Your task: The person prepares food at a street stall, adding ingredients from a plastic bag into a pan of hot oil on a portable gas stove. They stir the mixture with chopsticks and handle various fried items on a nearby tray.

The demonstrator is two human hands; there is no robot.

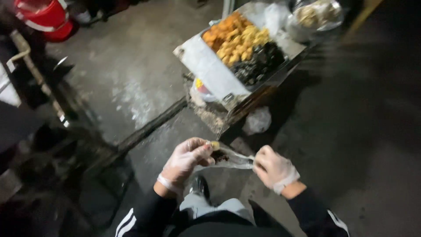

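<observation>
Both my hands wear thin clear gloves. My left hand (186, 160) grips the filled end of a small clear plastic bag (230, 159) that holds dark and yellow food. The bag's twisted neck is pinched in my right hand (274, 169), stretched between the two hands. Below the hands I see my black sleeves with white stripes, grey trousers and a dark shoe (200, 186).
A metal tray (206, 66) of orange, yellow and dark fried pieces stands on a cart ahead. A white bag (258, 120) lies on the concrete floor under it. A red bucket (46, 17) sits top left. Dark clutter fills the left side.
</observation>
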